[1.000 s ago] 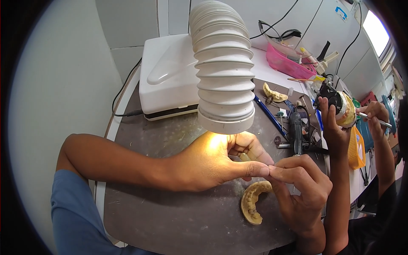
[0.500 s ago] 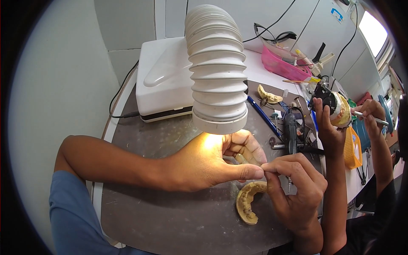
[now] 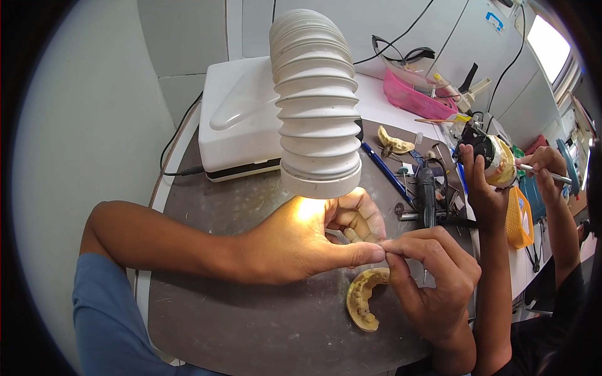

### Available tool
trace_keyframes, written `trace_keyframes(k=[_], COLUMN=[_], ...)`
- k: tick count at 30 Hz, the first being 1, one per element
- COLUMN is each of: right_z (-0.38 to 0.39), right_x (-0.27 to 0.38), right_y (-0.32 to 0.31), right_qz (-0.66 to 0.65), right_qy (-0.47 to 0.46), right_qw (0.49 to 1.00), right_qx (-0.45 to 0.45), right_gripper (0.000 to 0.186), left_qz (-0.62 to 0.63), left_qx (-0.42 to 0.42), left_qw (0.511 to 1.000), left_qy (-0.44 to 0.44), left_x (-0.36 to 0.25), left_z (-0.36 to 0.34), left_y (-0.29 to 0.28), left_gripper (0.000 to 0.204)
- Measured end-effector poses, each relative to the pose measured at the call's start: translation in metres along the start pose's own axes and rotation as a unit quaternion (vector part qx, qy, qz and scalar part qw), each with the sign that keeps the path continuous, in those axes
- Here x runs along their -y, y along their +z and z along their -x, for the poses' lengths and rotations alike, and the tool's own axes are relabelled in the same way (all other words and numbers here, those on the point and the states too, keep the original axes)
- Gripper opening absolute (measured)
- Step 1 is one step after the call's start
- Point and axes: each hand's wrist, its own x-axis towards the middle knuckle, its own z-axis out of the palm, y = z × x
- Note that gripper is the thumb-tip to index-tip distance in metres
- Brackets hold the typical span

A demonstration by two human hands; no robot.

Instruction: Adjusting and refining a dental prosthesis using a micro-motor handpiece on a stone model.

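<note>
dental cast (image 3: pixel 357 299): end hidden behind right fingers (image 3: pixel 404 285) | blue sleeve (image 3: pixel 113 313): cut off below

We count two hands of our own at the centre of the frame, a left hand (image 3: pixel 307 241) and a right hand (image 3: pixel 439 260), plus two co-worker's hands (image 3: pixel 486 183) at the right. We see two loose arch-shaped cream casts (image 3: pixel 355 301), one ribbed white hose (image 3: pixel 316 106) at top centre, one pink basket (image 3: pixel 411 100) upper right and one yellow basket (image 3: pixel 518 225) right.

Dental cast (image 3: pixel 358 302), bench (image 3: pixel 251 332) leftward in view
</note>
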Motion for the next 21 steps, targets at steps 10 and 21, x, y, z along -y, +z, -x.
trace_keyframes(k=[10,21], right_z=[-0.002,-0.002], right_x=[-0.006,0.000], right_y=[0.005,0.004], right_qz=[0.002,-0.002], right_qy=[0.014,0.042], right_qw=[1.000,0.999], right_qx=[0.018,-0.010], right_gripper=[0.019,0.023], left_qz=[0.010,0.035], left_qx=[-0.032,-0.017], left_qw=[0.999,0.999], left_qy=[0.000,0.015], left_x=[0.002,0.003], left_z=[0.000,-0.001], left_y=[-0.001,0.000], left_gripper=[0.031,0.025])
